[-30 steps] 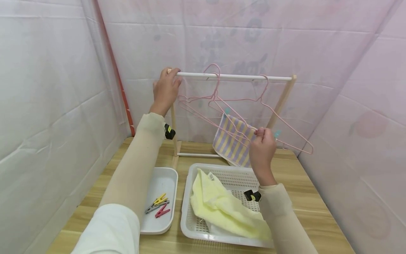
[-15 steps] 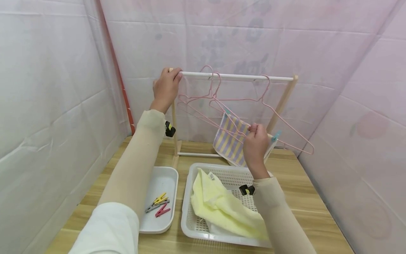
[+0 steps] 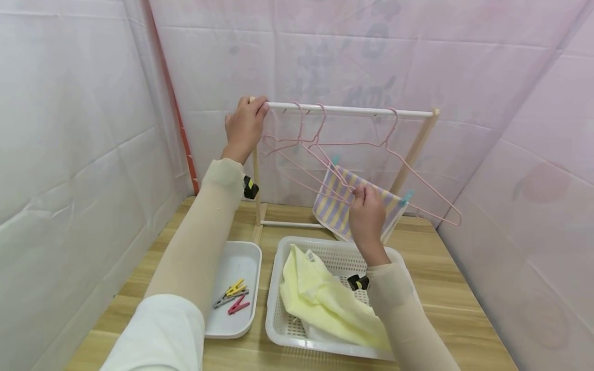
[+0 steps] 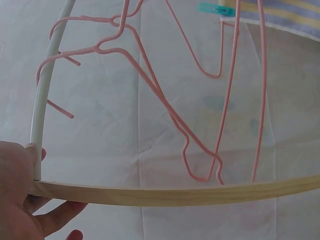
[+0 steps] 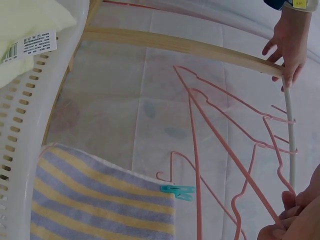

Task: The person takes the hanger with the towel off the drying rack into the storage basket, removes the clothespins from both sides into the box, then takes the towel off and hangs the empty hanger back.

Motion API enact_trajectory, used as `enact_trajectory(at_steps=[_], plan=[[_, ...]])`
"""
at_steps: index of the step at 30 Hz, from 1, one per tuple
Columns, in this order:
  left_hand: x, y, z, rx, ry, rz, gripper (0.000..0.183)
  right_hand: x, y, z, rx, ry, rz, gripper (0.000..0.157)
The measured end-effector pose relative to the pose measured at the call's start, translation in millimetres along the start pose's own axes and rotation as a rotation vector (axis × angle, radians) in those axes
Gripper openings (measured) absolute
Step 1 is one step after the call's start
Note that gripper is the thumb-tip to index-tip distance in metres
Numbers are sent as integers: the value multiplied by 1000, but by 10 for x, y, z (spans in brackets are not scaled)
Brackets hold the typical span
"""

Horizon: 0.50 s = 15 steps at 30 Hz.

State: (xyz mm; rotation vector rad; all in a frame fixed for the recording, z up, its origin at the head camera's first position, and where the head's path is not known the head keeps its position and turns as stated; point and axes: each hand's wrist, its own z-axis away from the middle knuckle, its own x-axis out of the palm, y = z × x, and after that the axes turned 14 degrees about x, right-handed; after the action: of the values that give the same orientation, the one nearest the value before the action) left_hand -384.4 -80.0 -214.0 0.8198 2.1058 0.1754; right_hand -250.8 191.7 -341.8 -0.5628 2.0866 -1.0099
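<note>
Several clothespins (image 3: 236, 290) in white tray (image 3: 242, 260)

Mid-frame, the hangers (image 3: 316, 138) are pink, the rod (image 3: 352, 110) white, the cloth (image 3: 339, 214) striped purple and yellow. Lower centre, the towel (image 3: 325, 299) is pale yellow; lower left, pegs (image 3: 238, 305) show yellow, grey, red.

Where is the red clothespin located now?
In the head view, the red clothespin lies low and left of center, inside the white tray, just below the yellow clothespin.
</note>
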Motion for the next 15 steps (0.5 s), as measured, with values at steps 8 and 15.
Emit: enact_trajectory(at_steps=[8,15], plan=[[20,-25,31,-11,-5,0,41,6,33,32,4,23,52,33],[25,-59,33,-6,0,-17,41,7,49,42,-11,15,56,30]])
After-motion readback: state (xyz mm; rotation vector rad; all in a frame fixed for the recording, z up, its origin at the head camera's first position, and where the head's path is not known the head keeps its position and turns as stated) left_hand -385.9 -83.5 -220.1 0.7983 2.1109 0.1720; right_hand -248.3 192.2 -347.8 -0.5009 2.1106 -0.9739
